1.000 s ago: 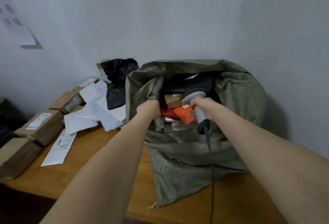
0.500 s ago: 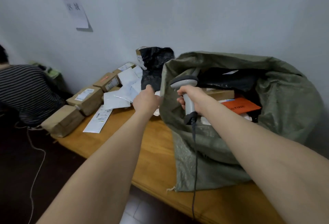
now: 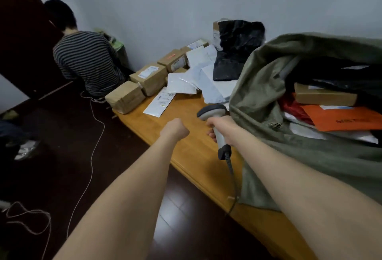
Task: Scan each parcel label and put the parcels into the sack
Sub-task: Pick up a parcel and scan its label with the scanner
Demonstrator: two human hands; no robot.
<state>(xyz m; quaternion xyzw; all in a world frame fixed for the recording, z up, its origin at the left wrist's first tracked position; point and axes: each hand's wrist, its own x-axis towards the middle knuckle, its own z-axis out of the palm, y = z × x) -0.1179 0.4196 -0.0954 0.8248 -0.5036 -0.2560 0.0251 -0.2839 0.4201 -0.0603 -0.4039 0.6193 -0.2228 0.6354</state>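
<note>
Sack (image 3: 268,86) on the right end of the table (image 3: 196,156), mouth open, part filled; soft cloth, limp rim. Brown boxes (image 3: 148,77) far left: stiff, probably heavier, take by opposite sides. White mailer (image 3: 159,104): light, slick, floppy (pinch an edge). Right hand (image 3: 222,124) grips scanner (image 3: 214,112). Left hand (image 3: 175,129) short of the mailer; fingers hidden, cannot tell.

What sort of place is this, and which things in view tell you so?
Probably a parcel-sorting room: labelled cardboard parcels and white mailers piled on a wooden table, a stuffed green sack, and a barcode scanner in the right hand.
</note>
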